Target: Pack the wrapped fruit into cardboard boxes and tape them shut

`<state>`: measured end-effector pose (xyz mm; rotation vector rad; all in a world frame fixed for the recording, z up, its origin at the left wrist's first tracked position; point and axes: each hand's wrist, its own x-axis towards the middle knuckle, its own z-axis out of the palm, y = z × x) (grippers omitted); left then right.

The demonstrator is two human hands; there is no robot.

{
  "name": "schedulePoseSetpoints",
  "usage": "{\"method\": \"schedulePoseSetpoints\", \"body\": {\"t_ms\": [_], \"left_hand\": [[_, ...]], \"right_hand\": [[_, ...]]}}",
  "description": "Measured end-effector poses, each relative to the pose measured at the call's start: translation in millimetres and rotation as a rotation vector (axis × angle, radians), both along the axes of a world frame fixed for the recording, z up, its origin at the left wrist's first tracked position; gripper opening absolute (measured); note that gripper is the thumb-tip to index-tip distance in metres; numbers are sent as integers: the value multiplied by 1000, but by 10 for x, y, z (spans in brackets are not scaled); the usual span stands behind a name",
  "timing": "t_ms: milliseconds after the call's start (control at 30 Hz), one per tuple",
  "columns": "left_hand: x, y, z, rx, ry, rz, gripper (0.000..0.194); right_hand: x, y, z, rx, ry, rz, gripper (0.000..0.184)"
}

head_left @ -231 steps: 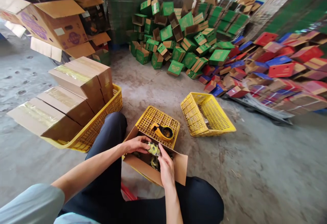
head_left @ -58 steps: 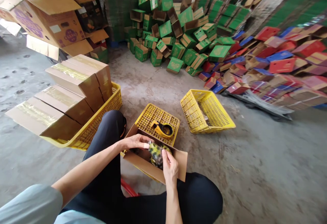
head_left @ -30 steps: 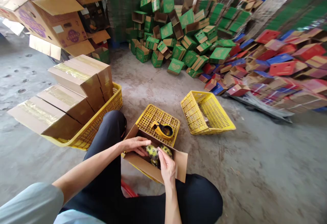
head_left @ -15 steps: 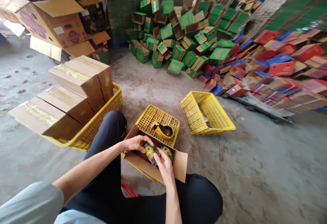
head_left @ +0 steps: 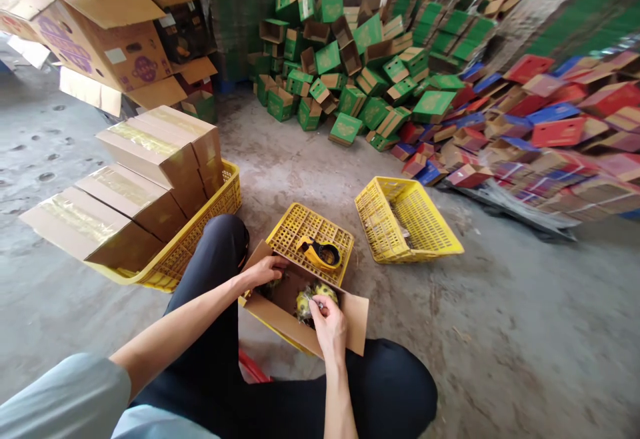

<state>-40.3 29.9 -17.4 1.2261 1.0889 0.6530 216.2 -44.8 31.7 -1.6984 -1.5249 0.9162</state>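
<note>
An open brown carton (head_left: 345,332) rests between my knees on an upturned yellow crate (head_left: 300,229). Inside it lie yellow-and-green patterned packets (head_left: 303,302). My right hand (head_left: 330,322) is curled over the carton's near side, its fingers pinching one of these packets. My left hand (head_left: 265,270) reaches into the carton's left end with bent fingers; what it touches is hidden in shadow. A yellow tape dispenser (head_left: 320,254) lies on the crate just beyond the carton.
A yellow basket (head_left: 200,239) at the left carries taped brown cartons (head_left: 135,199). Another yellow basket (head_left: 407,220) sits tilted on the concrete at the right. Heaps of green boxes (head_left: 350,59) and red and blue boxes (head_left: 540,132) fill the back.
My left hand has let go of the packet and moved to the carton's left end. The right hand has stayed on the packet, now lower in the carton.
</note>
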Motion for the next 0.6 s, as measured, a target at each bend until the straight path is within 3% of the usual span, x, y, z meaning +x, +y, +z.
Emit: {"method": "schedulePoseSetpoints", "body": {"t_ms": [167,233,400,600], "left_hand": [[76,-134,-85,301,534,-257,52],[140,-184,-118,373,654,-304,48],[294,-148,-255,383,683,-367,31],[408,-80,-380,352,617,-220,13]], "right_hand": [[-80,4,11,149,-110,41,29],[-122,17,-19,207,-109,83,31],[-159,54,-117,231,-118,273,36],[-177,79,-160,187,-92,254,42]]}}
